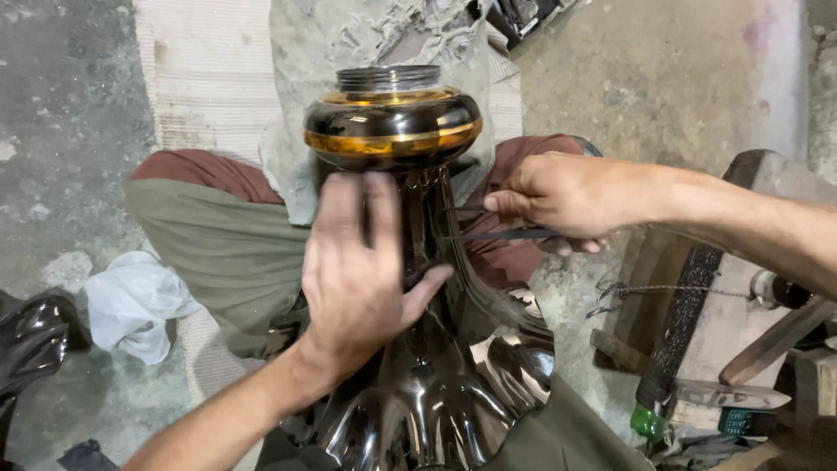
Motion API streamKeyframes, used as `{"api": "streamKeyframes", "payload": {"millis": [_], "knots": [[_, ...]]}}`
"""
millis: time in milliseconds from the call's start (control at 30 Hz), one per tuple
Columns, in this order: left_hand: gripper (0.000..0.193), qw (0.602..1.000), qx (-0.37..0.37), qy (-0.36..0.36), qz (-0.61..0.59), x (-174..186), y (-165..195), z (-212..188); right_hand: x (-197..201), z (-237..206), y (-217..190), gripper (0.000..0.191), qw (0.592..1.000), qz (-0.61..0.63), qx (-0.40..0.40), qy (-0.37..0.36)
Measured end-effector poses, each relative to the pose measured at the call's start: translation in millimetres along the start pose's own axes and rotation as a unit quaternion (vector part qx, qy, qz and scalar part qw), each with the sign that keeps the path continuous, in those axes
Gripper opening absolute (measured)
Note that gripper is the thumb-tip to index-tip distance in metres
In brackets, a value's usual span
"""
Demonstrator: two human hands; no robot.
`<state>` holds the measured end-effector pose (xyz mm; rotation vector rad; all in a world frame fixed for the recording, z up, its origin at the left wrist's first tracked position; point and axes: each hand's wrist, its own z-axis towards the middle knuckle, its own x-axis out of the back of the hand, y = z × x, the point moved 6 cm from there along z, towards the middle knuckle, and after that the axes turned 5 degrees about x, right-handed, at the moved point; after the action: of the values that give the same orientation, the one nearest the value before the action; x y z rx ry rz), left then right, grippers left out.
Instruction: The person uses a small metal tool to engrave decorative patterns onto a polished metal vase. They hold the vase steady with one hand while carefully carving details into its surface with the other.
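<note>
A tall, glossy black vessel [436,392] with a fluted lower body and a narrow neck lies across my lap. Its bulbous top [392,122] carries gold bands and a threaded metal collar. My left hand [362,275] lies flat on the neck, fingers spread over it, thumb wrapped round the right side. My right hand [558,196] pinches a thin dark metal tool [506,234] whose tip touches the neck just right of my left hand.
A white crumpled cloth [131,301] lies on the concrete floor at left, beside a shiny black object [30,340]. A woven mat [205,74] is behind my knees. Wooden blocks [697,288], a chain [671,290] and small tools sit at right.
</note>
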<state>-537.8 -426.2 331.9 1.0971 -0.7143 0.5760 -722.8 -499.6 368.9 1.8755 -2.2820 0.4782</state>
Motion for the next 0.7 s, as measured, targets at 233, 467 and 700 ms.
{"api": "streamKeyframes", "payload": {"millis": [233,467,700], "knots": [[0.029,0.946,-0.278,0.098,0.136,-19,34,24,-3,8,9,0.056,0.998,0.057,0.023,0.013],[0.01,0.982,-0.184,-0.013,-0.051,-28,21,49,6,-26,-24,0.051,0.939,-0.066,0.317,0.113],[0.04,0.988,-0.084,0.051,-0.12,4,-33,31,-10,-46,-36,0.051,0.996,-0.006,-0.019,0.086]]}}
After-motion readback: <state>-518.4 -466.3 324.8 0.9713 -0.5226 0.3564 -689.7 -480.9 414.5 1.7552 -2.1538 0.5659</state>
